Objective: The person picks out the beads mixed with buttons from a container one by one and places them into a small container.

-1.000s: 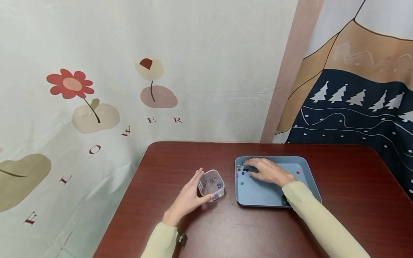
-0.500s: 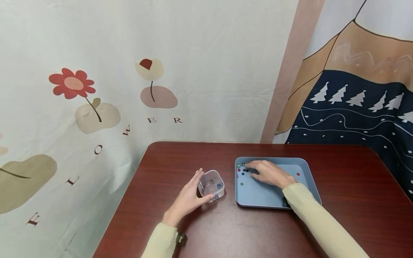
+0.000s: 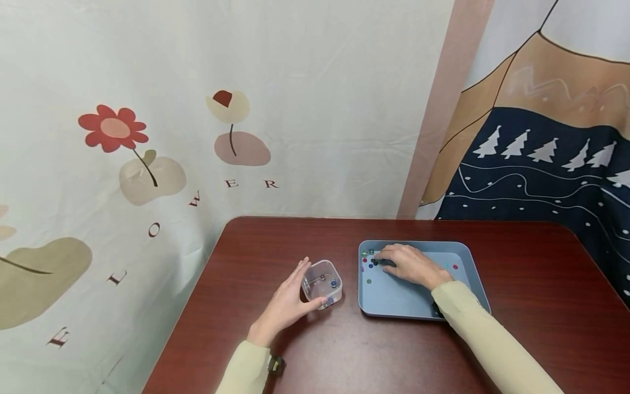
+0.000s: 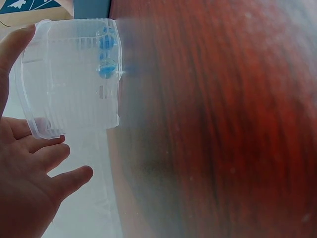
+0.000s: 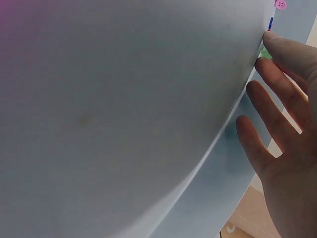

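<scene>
1. While the left hand [image 3: 283, 309] held the clear container [image 3: 321, 288] just left of the tray [image 3: 408, 305], blue pieces [image 3: 333, 284] lay inside it.
2. I saw the right hand [image 3: 412, 266] over the tray, thumb and fingers apart, tips beside small coloured pieces [image 3: 371, 266] near its left end.

You are at a polished red-brown counter [image 3: 531, 273] with rounded corners, edged by wrinkled printed hangings: a pale hanging [image 3: 334, 82] with a red flower [image 3: 115, 128] and letters [image 3: 231, 183] spelling FLOWER, and at your right a navy-and-tan hanging [image 3: 492, 210] with white trees [image 3: 514, 143]. It looks like a curtained-off indoor spot; whether home or studio, you cannot tell
</scene>
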A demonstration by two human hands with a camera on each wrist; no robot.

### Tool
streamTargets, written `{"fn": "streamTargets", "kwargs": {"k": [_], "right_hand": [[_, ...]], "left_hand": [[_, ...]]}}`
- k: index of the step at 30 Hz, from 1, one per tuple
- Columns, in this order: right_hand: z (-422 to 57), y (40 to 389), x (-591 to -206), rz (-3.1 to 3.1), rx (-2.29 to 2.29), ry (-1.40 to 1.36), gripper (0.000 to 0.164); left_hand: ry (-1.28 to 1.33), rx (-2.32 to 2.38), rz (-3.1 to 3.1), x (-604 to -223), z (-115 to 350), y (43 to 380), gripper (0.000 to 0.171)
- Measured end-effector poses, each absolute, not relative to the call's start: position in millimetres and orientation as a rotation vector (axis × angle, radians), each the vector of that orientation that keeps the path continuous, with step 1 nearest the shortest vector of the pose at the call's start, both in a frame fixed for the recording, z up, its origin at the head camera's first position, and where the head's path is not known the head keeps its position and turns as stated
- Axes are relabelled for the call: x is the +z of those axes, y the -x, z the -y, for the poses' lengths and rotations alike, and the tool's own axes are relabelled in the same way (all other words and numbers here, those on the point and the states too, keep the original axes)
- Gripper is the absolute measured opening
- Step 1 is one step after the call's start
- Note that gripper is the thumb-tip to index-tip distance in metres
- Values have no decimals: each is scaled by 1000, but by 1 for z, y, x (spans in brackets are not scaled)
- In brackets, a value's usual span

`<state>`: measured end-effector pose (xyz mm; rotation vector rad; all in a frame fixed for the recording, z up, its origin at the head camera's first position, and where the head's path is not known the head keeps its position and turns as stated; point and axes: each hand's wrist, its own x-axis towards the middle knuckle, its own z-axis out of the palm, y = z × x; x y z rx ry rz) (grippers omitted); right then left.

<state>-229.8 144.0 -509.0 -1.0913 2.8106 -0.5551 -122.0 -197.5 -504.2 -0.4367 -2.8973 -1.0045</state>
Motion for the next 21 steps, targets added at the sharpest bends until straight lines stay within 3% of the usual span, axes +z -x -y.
{"fn": "streamTargets", "kwargs": {"k": [21], "right_hand": [[-144,233,-511,-2825,-617,1117,20]], "left_hand": [[421,-997,2916,-504,198,123,99]]}}
